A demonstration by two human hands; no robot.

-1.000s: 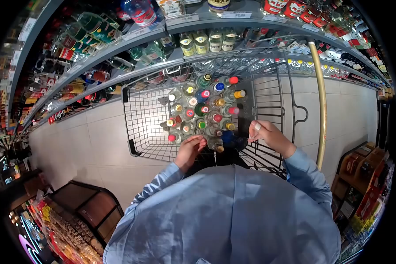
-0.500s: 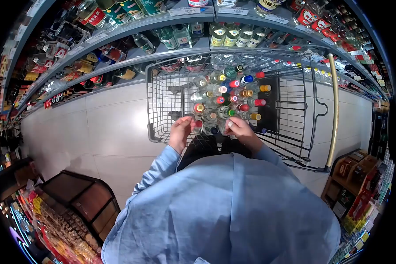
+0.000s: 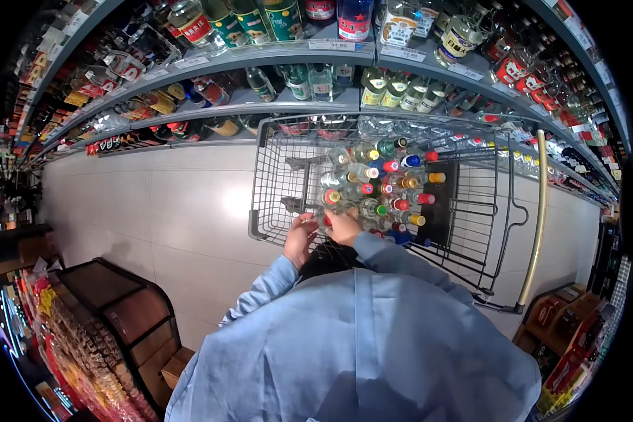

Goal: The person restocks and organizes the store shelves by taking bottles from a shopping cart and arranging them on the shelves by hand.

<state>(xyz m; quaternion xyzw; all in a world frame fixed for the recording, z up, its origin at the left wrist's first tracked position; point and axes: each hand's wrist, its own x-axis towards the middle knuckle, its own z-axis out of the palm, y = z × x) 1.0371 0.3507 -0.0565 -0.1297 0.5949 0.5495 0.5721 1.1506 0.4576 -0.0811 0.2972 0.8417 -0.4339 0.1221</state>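
Note:
A wire shopping cart (image 3: 281, 169) stands in front of me, with several glass bottles (image 3: 373, 172) upright in its middle, their caps red, yellow, blue, green and white. At the near left corner of this group, my right hand (image 3: 343, 227) is closed at a red-capped bottle (image 3: 325, 221), its fingertips near the cap. My left hand (image 3: 300, 239) is just left of the same bottle with curled fingers by the cart's near side. Whether the left fingers touch the bottle is too small to tell.
Shelves (image 3: 225, 109) of bottles run along the far side, close behind the cart. The cart's pale handle (image 3: 538, 218) is on the right. A dark-framed rack (image 3: 130, 309) stands at lower left, and a product display (image 3: 566, 323) at lower right.
My right hand has moved left from the cart's right part to the red-capped bottle, beside my left hand. The view has shifted, so the cart and bottles appear further right.

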